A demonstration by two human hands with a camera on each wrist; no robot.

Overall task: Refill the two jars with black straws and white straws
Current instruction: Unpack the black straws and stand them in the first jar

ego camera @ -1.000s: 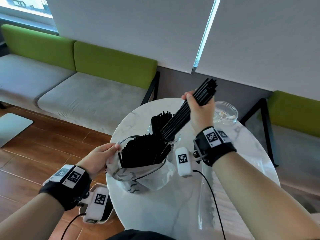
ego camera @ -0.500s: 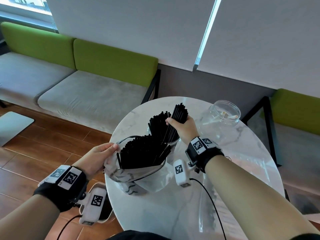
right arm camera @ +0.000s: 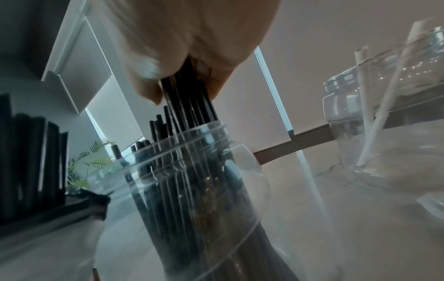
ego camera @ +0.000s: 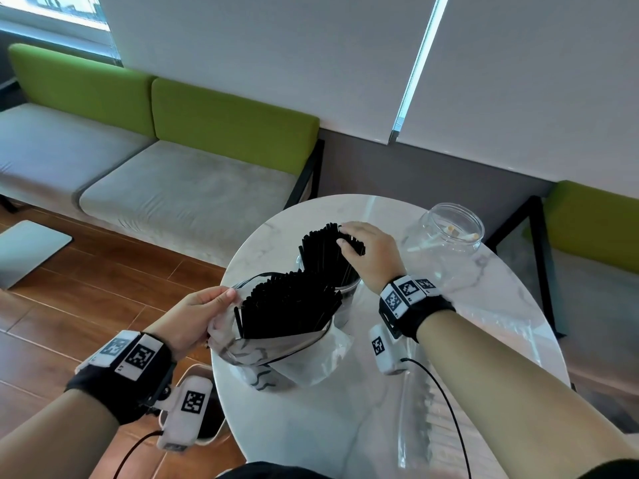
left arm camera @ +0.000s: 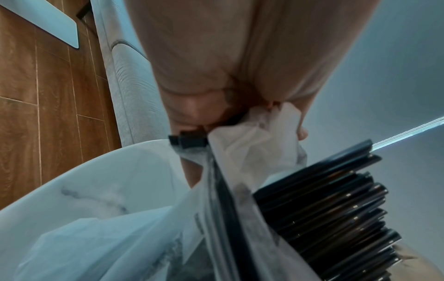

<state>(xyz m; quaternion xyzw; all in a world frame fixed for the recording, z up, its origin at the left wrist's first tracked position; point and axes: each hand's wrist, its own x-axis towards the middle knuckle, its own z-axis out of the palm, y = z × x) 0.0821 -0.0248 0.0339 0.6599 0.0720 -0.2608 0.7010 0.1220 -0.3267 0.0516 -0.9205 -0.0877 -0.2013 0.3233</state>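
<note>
A round table [ego camera: 345,426] with a glossy white marble-veined top stands on a floor of reddish-brown wood planks [ego camera: 103,271]. Behind it runs a bench with grey fabric seat cushions [ego camera: 179,191] and bright green backrests [ego camera: 235,122] on a black metal frame, under a pale wall with white roller blinds [ego camera: 518,63].

Near the middle of the table stands a clear plastic jar [right arm camera: 192,190], round with a ridged screw neck, packed with thin, smooth black straws [ego camera: 325,257] that stand upright and stick out above its rim. The right hand [ego camera: 370,254] lies on top of these straws, its fingers [right arm camera: 149,76] curled down and closed round a bunch of them at their upper ends.

Just beside this jar, toward the near left edge, a crinkled translucent plastic bag [ego camera: 294,361] with a black strip along its mouth holds a dense bundle of more black straws [left arm camera: 336,209]. The left hand [ego camera: 193,316] pinches the bag's rim [left arm camera: 259,121] between thumb and fingers, holding the mouth open.

At the far right edge stands a second clear jar [ego camera: 449,233], wide-mouthed, holding only a few white straws [right arm camera: 365,114] that lean against its wall. A flat clear packet [ego camera: 418,420] with white straws inside lies along the near right edge.
</note>
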